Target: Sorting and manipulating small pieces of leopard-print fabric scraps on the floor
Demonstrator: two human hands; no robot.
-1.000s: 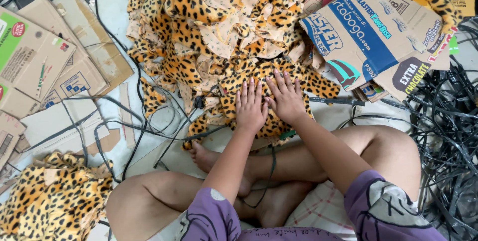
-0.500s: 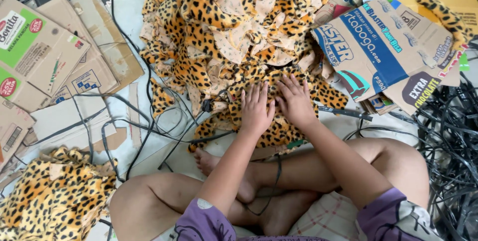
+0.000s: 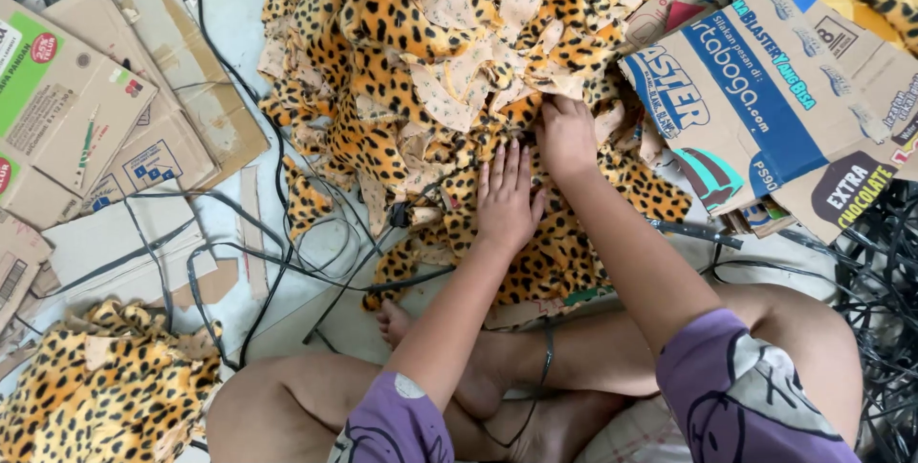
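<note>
Leopard-print fabric pieces (image 3: 449,52) lie heaped on the floor in front of a person sitting cross-legged, orange plush with black spots, many pieces turned to show their pale backing. Nearest the person lies a flat stack of the same fabric (image 3: 564,253), set just below the heap and above the crossed legs. On this stack rests the left hand (image 3: 507,197), palm down, fingers straight and close together, holding nothing. Just beside it and a little farther out, the right hand (image 3: 566,138) reaches into the edge of the heap with fingers curled down among the pieces; whether it actually grips one I cannot tell. To the right of the hands lies a flattened cardboard box (image 3: 765,90) with blue and white printing, and beyond it a tangle of black straps (image 3: 880,310). More flattened cartons (image 3: 86,119) lie at the left, with loose black straps trailing across the floor between them and the fabric. A second, smaller bundle of leopard fabric (image 3: 105,386) sits at the lower left, beside the person's knee
</note>
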